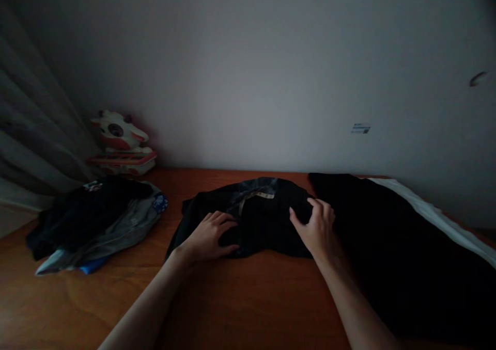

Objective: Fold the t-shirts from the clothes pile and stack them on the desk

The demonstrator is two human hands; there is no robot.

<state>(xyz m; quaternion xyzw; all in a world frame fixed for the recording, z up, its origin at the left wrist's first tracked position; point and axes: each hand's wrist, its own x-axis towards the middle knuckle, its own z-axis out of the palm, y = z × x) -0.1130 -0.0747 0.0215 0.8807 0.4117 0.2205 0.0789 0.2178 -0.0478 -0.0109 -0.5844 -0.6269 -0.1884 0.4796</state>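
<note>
A crumpled black garment (267,226) with a greyish patch and a pale strip near its top lies on the wooden table straight ahead. Its exact kind cannot be made out in the dim light. My left hand (212,236) rests on the garment's left part, fingers spread and thumb apart. Over its right part is my right hand (315,223), with the thumb and fingers curved and a gap between them. No cloth shows pinched in either hand.
A heap of dark and grey clothes (127,226) lies at the left, before a cow-shaped toy (120,133). Spread-out black cloth (403,257) covers the right side, with white cloth (434,216) along its far edge. A wall (248,81) stands behind the table (248,303). A curtain (34,123) hangs at left.
</note>
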